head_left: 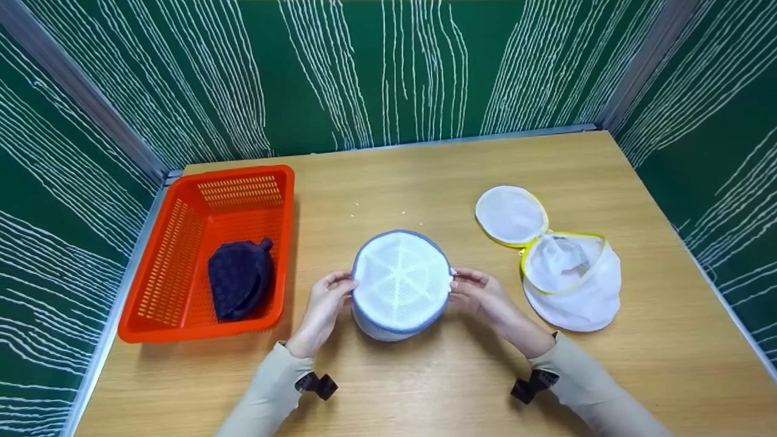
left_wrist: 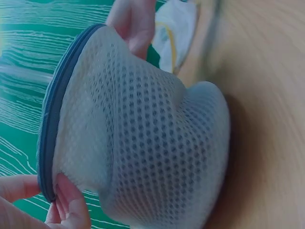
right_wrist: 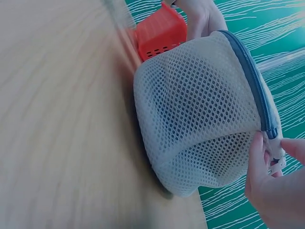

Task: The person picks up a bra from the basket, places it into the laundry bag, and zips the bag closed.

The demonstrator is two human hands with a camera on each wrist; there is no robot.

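A round white mesh laundry bag (head_left: 400, 282) with a blue-grey zipper rim stands upright on the table between both hands. Its zipper (right_wrist: 259, 90) runs along the top edge and looks closed in the right wrist view. At the left side of the rim, my left hand (head_left: 323, 306) pinches the edge between thumb and fingers. Opposite it, my right hand (head_left: 488, 300) pinches the rim near the zipper end. The mesh wall (left_wrist: 147, 129) sags and folds inward in the left wrist view.
On the left is a red-orange plastic basket (head_left: 282, 243) with a dark navy folded fabric item (head_left: 240, 279) inside. To the right lies a white mesh bag with yellow trim (head_left: 576, 309), its round lid (head_left: 510, 213) flipped open. Green walls with white lines surround the wooden table (head_left: 425, 182).
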